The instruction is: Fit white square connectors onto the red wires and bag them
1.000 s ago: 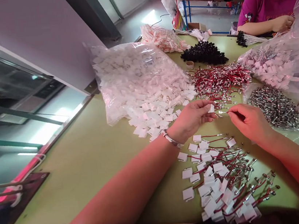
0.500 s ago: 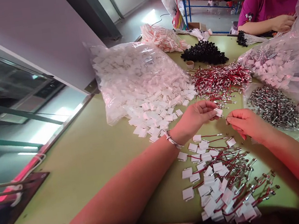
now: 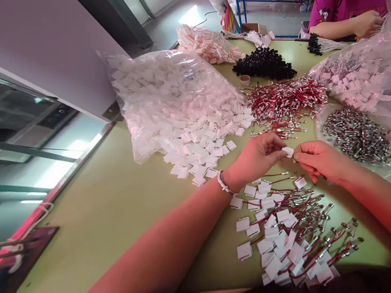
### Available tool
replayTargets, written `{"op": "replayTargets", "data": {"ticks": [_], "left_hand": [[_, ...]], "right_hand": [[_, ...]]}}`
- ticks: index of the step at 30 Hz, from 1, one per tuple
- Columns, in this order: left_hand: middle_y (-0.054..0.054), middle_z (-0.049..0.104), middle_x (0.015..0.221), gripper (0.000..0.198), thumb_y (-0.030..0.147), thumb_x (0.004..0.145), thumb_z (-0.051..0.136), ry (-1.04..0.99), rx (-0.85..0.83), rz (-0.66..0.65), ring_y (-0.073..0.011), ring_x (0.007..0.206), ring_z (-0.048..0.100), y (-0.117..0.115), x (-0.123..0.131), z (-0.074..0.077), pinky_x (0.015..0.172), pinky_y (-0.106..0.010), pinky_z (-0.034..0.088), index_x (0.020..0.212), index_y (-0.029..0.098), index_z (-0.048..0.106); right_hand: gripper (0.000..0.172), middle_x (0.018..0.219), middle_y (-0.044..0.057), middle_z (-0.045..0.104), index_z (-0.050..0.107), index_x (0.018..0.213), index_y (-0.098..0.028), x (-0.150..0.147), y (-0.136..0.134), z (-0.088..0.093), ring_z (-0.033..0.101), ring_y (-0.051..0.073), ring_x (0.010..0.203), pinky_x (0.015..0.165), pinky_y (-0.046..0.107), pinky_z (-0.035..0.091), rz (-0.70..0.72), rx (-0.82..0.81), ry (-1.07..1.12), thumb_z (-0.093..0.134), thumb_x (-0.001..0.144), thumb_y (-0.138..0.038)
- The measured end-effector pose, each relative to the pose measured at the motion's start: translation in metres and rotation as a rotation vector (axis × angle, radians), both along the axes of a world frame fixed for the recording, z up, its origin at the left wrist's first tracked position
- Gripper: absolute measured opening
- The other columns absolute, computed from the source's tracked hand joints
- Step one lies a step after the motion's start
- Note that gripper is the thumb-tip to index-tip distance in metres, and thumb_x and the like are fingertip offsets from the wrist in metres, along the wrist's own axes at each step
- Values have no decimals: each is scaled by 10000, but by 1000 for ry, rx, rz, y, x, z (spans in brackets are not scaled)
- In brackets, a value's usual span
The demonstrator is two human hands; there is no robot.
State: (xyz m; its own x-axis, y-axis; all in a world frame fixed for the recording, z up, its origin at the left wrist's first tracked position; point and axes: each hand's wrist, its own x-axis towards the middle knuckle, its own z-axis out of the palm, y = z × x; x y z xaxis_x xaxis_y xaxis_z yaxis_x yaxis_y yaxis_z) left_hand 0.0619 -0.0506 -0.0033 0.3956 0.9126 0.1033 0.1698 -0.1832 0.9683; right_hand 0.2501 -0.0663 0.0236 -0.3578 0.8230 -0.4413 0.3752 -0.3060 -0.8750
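Note:
Between the thumb and fingers of my left hand is a small white plastic housing. My right hand is pinched closed at the housing's right end; whatever its fingertips hold is too small and covered to name. Below both hands lies a spread of white housings with red wires, their metal ends pointing right. Just beyond my fingers is a heap of short red wires with metal terminals. Loose white housings spill from a clear plastic bag to the left.
Small silvery tube-like parts lie on clear plastic at right, below a bag of white pieces. Black connectors, a tape roll and pinkish-white wired parts are at the back. A co-worker's hand works at upper right.
My right fingertips have come in to the left and now meet the white housing; a small gap with a thin piece showed between them before. The view has shifted slightly.

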Motion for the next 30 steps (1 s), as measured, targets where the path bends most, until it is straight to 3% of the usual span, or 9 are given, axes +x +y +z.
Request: {"op": "replayTargets", "data": {"ticks": [4, 8, 10, 13, 15, 18, 21, 25, 30], "left_hand": [[-8, 629, 697, 114, 238, 775, 609, -38, -161, -20, -110, 619, 613, -1, -1, -4, 575, -248, 496, 820, 176, 525], [-9, 647, 679, 116, 252, 760, 634, 212, -99, -182, -107, 576, 585, 6, -16, 9, 528, -231, 452, 813, 161, 587], [-23, 671, 742, 126, 273, 780, 638, 374, 102, -221, -122, 637, 584, 12, -23, 15, 596, -255, 465, 848, 167, 646], [-59, 648, 870, 179, 247, 860, 570, 545, 517, -50, -177, 822, 566, 20, -23, 12, 768, -326, 466, 972, 191, 698], [-74, 607, 882, 244, 199, 910, 489, 666, 678, -19, -201, 863, 527, 23, -15, 2, 793, -352, 449, 1030, 195, 701], [-81, 570, 864, 260, 158, 916, 447, 850, 736, -33, -218, 842, 486, 25, -3, -11, 741, -353, 430, 951, 176, 703], [-88, 556, 853, 261, 141, 908, 439, 932, 710, -18, -227, 844, 471, 27, 4, -17, 717, -350, 413, 801, 156, 677], [-93, 576, 858, 283, 132, 914, 416, 880, 701, -49, -224, 836, 485, 31, 4, -18, 749, -366, 422, 748, 153, 645], [-86, 634, 960, 161, 193, 901, 479, 370, 569, 121, -195, 931, 558, 33, -2, -13, 844, -357, 461, 813, 168, 611]], "right_hand": [[212, 482, -68, 489, 482, 667, -217, -3, -5, -1, 469, 77, 380, 408, 209, 378, 57, 143, -134, 485, 865, -294], [198, 511, -38, 562, 540, 687, -205, -5, -5, -6, 490, 89, 406, 434, 223, 369, 154, 235, -267, 483, 870, -255], [201, 545, -22, 593, 583, 675, -200, -8, -8, -8, 482, 92, 450, 481, 238, 364, 292, 357, -344, 503, 856, -233], [226, 612, -5, 601, 628, 638, -203, -16, -22, -5, 478, 108, 536, 559, 270, 363, 418, 595, -447, 523, 837, -231], [252, 665, 12, 605, 645, 631, -204, -19, -30, 1, 492, 119, 575, 585, 286, 367, 448, 663, -465, 519, 842, -260], [292, 657, 10, 589, 640, 624, -209, -13, -26, 13, 478, 118, 561, 563, 289, 347, 389, 716, -492, 474, 859, -261], [282, 593, 9, 565, 609, 605, -210, 13, 2, 23, 447, 126, 534, 522, 292, 297, 143, 813, -711, 467, 845, -250], [245, 581, 33, 595, 634, 636, -206, 63, 42, 28, 410, 141, 493, 496, 303, 248, -28, 765, -1095, 495, 824, -276], [169, 720, 37, 684, 699, 735, -240, 91, 53, 25, 521, 170, 578, 520, 292, 293, 96, 618, -1211, 566, 793, -328]]}}
